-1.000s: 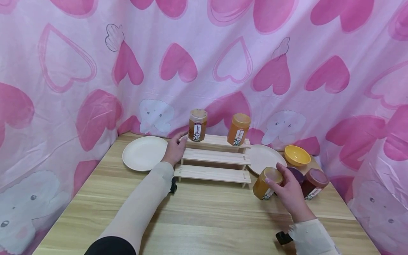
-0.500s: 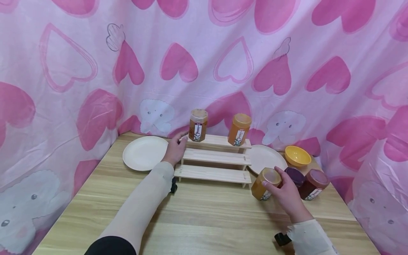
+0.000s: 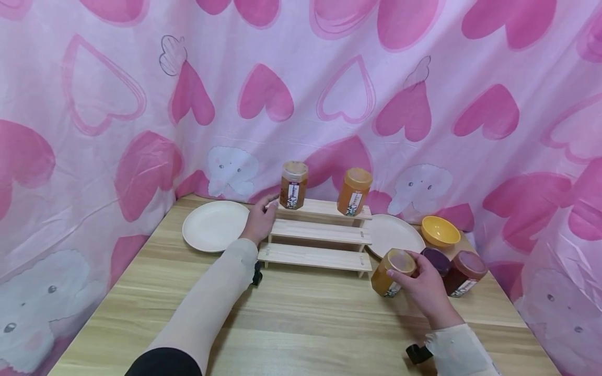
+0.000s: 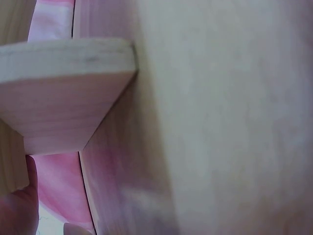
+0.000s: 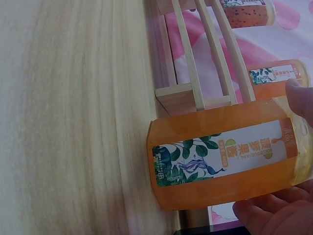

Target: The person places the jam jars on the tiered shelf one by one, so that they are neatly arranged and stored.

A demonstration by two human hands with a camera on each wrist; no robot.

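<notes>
A three-step wooden display rack stands mid-table. My left hand holds its upper left end; the left wrist view catches fingertips against the rack's wood. Thumb and fingers of my right hand grip an orange jam jar near its lid, right of the lowest step. The right wrist view shows this jar with its label, its base close over the table. On the top step sit a brown, speckled jam jar at left and another orange jam jar at right.
Behind my right hand are a jar with a dark purple top and a dark red jar. One white plate lies left of the rack, another at its right. A yellow bowl stands at the back right.
My right hand and the orange jar have shifted slightly left, uncovering more of the dark purple jar. The left hand keeps its place on the rack.
</notes>
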